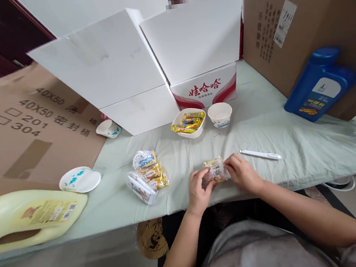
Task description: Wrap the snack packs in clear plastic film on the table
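Note:
Near the table's front edge, a small packet in clear bubble wrap (217,170) with yellow showing through lies between my two hands. My left hand (200,189) has its fingers closed round the left side of it. At its right edge, the fingertips of my right hand (242,173) pinch the clear wrap. Just beyond the right hand lies a white utility knife (260,154). To the left is a group of wrapped snack packets (152,175), some yellow, one white, one in bubble wrap. Behind stands a white bowl (191,134) of yellow-wrapped sticks, beside a paper cup (220,116).
White cartons (205,87) stand at the back, with large brown boxes (287,52) on both sides. A blue bottle (320,83) leans at right. A yellow jug (45,213) lies at front left near a tipped paper cup (80,179). Part of a person shows behind the cartons.

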`<action>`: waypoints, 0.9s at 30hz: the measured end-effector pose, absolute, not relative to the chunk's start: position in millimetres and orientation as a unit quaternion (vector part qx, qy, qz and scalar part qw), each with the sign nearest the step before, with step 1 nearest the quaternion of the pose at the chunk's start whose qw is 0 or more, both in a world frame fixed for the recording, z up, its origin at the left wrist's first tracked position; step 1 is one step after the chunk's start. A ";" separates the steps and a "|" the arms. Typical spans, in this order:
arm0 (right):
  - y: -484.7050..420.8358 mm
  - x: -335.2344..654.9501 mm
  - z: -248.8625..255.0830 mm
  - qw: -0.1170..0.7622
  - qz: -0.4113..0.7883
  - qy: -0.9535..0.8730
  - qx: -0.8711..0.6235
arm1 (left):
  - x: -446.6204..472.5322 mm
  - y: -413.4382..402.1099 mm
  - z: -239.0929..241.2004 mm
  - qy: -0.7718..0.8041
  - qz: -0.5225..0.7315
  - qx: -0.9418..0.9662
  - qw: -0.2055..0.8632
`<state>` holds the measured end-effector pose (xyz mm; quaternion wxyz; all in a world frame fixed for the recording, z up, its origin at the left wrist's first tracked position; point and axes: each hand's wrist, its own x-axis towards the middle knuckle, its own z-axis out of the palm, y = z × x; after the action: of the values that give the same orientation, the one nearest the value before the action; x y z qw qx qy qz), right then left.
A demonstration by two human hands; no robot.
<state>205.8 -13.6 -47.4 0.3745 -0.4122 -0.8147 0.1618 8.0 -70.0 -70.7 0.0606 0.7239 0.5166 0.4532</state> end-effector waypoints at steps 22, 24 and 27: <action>-10.4 249.4 -51.1 0.365 0.277 -0.723 -0.517 | -17.5 -67.3 -72.0 0.595 0.646 0.399 0.264; -9.7 253.7 -52.2 0.367 0.273 -0.717 -0.526 | -20.1 -69.5 -63.9 0.616 0.637 0.412 0.213; -13.0 251.4 -50.1 0.362 0.274 -0.733 -0.507 | -4.3 -72.1 -48.1 0.578 0.552 0.567 0.202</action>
<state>251.4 -13.0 -50.1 0.3616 -0.5071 -0.7329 0.2736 -4.3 -72.1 -48.1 0.2018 0.5667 0.5778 0.5516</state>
